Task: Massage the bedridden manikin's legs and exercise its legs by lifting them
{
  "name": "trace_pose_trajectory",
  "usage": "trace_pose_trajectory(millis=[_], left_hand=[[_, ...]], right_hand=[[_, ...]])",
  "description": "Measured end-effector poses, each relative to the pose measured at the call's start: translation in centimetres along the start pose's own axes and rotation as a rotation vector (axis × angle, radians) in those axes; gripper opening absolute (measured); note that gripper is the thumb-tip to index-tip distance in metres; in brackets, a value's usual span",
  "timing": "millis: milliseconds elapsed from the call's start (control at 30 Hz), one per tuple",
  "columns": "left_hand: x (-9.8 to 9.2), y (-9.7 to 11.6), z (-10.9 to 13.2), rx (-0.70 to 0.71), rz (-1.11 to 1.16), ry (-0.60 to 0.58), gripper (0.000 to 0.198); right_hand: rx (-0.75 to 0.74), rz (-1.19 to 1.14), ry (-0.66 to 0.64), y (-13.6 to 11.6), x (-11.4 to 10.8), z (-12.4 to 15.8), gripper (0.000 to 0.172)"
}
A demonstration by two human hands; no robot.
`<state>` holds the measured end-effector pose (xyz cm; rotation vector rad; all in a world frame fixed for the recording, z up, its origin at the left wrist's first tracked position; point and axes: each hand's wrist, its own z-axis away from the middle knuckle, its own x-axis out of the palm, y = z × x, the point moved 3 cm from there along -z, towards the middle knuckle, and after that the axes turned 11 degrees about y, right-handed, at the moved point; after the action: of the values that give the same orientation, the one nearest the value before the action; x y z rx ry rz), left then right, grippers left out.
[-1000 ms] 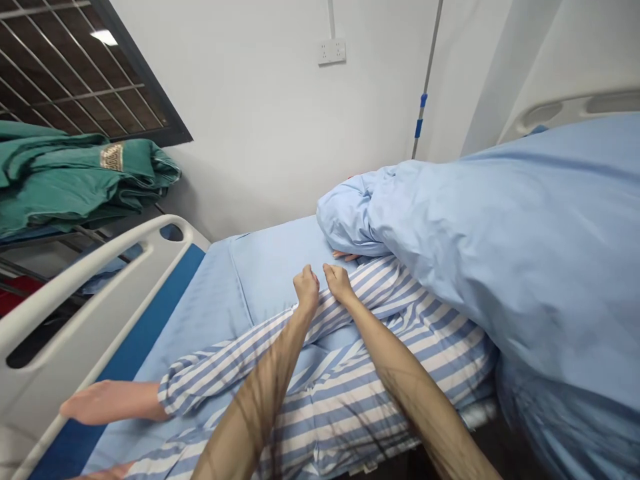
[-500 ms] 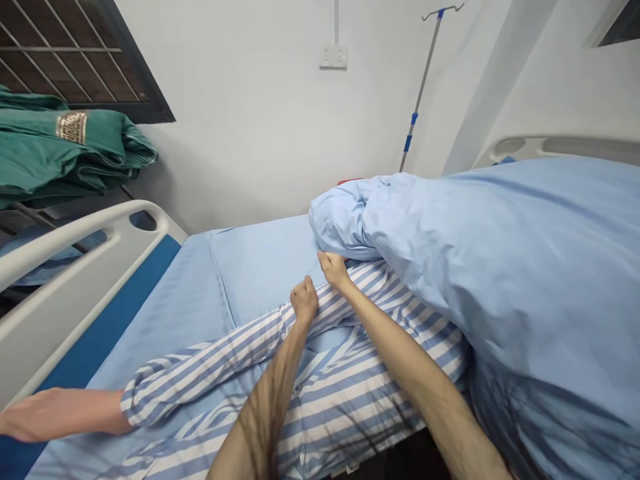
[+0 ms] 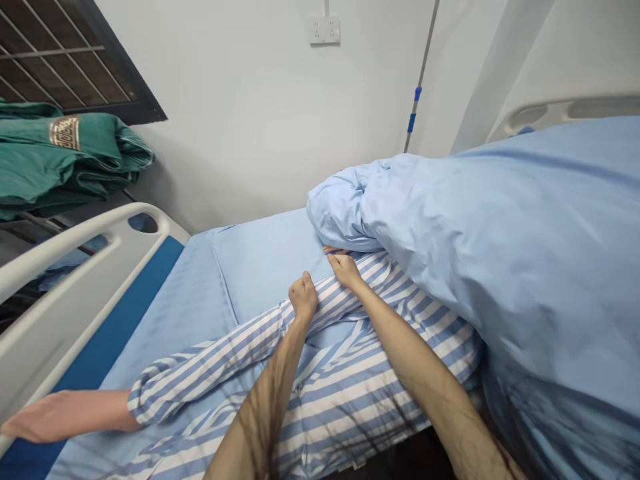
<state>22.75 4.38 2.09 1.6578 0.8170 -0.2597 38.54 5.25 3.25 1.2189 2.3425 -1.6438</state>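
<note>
Two bare forearms reach forward over a bed with a light-blue fabric sheet [image 3: 265, 247]. Blue-and-white striped cloth trousers [image 3: 215, 363] lie lengthwise on it, worn by a figure whose bare foot [image 3: 75, 413] points toward the pale grey plastic footboard [image 3: 100, 283] at picture left. The left hand [image 3: 303, 295] is curled into a fist over the farther trouser leg; the right hand [image 3: 345, 270] is curled just beside it, nearer the puffy light-blue fabric quilt [image 3: 475, 213] at picture right. Each grip is narrow, fingers folded in; whether either pinches the striped cloth cannot be told. Fingertips [image 3: 336, 251] of another hand show under the quilt's edge.
</note>
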Motion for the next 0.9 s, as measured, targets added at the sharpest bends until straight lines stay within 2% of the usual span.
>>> trace_pose_trajectory(millis=[167,300,367,567,633,700,900], left_hand=[[0.0,0.2,-0.1,-0.027,0.028,-0.041,0.052],[-0.7,1.2,-0.6,-0.108,0.09,-0.088,0.052],[-1.3,2.2,-1.0,-0.115,0.158,-0.072,0.054],[-2.5,7.0,-1.8,0.003,0.257,-0.056,0.058],[-2.1,7.8,-1.8,0.006,0.264,-0.057,0.057],[-1.1,7.7,-1.4,0.006,0.228,-0.074,0.058],[2.5,4.8,1.3,0.059,-0.044,-0.137,0.052]], right_hand=[[0.012,0.047,0.025,0.1,-0.4,0.6,0.049],[0.031,0.041,0.02,-0.5,-0.7,0.6,0.049],[0.034,0.021,0.025,-0.5,-0.8,0.6,0.049],[0.078,-0.007,0.028,-0.3,-0.7,0.5,0.049],[0.09,-0.002,0.028,-0.4,-0.7,0.5,0.049],[0.086,0.006,0.027,-0.4,-0.7,0.5,0.049],[0.054,0.079,-0.014,-0.4,-0.4,0.5,0.046]])
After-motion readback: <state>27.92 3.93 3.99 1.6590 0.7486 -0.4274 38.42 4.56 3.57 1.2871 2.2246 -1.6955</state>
